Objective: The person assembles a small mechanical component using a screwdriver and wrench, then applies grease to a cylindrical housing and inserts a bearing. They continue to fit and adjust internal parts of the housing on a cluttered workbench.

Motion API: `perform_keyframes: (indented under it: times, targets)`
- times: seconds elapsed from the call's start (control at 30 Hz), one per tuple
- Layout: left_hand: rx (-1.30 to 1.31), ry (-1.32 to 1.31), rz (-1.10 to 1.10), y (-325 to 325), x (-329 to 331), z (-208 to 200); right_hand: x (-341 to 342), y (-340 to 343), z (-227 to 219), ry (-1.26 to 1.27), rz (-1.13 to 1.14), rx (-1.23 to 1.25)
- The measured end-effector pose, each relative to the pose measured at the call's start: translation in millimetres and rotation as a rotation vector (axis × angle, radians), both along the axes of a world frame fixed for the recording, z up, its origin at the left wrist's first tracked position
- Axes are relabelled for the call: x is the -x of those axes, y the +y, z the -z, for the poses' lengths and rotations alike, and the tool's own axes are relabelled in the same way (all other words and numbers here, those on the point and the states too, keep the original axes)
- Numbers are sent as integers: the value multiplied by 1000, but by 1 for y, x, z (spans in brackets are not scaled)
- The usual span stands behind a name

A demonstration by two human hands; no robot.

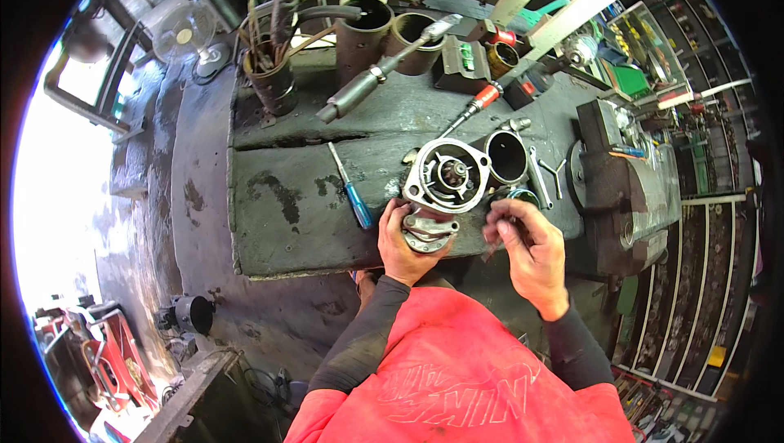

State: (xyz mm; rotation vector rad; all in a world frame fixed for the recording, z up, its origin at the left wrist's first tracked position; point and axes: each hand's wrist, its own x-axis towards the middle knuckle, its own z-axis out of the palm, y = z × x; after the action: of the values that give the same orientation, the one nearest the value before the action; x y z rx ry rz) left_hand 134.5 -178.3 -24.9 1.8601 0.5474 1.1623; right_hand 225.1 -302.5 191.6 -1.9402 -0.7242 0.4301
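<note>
My left hand (pixel 398 244) is wrapped round a small silver metal casting (pixel 429 232) with a curved, lobed shape, held at the bench's front edge. Just beyond it stands a round metal housing (pixel 414 173) with two bolt ears and a toothed shaft in its middle. My right hand (pixel 535 251) is raised to the right of the casting, apart from it. Its thumb and fingers are pinched together, and something thin and dark seems to hang below them, too blurred to name. A blue-handled screwdriver (pixel 357 203) lies left of my left hand.
Right of the housing are a dark open cylinder (pixel 507 156), a spanner (pixel 539 175) and a three-armed wrench (pixel 554 175). A red-bodied air tool (pixel 485 98) lies behind. Upright metal cans (pixel 359 43) line the bench's back, and a bench vise (pixel 621 198) stands at right.
</note>
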Motion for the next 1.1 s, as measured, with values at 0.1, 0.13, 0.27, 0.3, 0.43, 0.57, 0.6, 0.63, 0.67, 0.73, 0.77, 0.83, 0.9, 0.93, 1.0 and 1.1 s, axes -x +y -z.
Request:
perform_keyframes:
  times: [0.1, 0.13, 0.27, 0.3, 0.43, 0.57, 0.6, 0.63, 0.67, 0.73, 0.77, 0.83, 0.9, 0.93, 1.0, 1.1]
  targets:
    - [-46, 19, -2, 1, 0, -2, 6, 11, 34, -224, 107, -292]
    - [-36, 21, -5, 1, 0, -3, 8, 14, 44, -315, 97, -327]
    - [-50, 15, 22, 3, 2, -1, 13, 25, 69, -506, 110, -281]
    - [-56, 20, 24, 3, 3, 0, 15, 26, 71, -550, 109, -261]
    - [-52, 24, 33, 3, 4, 5, 23, 24, 69, -722, 4, -106]
    - [5, 17, 66, 3, 6, 10, 23, 15, 60, -741, 53, -77]
    - [5, 4, 68, 3, 6, 11, 22, 12, 58, -734, 82, -99]
    - [13, 12, 62, 2, 6, 11, 22, 11, 56, -701, 75, -69]
    - [10, 0, 66, 3, 6, 11, 22, 11, 54, -684, 59, -54]
    - [42, -14, 81, 2, 5, 10, 22, 8, 51, -655, 50, -33]
    - [76, -15, 96, 2, 6, 8, 20, 5, 50, -635, 21, -26]
    - [39, 40, 43, 0, 7, 5, 8, -8, 50, -621, 61, -15]
    - [92, 44, 61, -3, 6, 1, -28, -37, 55, -679, 173, 81]
    - [97, 68, 56, -4, 8, -3, -54, -53, 61, -708, 290, 115]
    - [117, 96, 23, -6, 9, -9, -121, -87, 84, -681, 440, 159]
    - [142, 113, -10, -11, 8, -19, -211, -121, 141, -481, 407, 641]
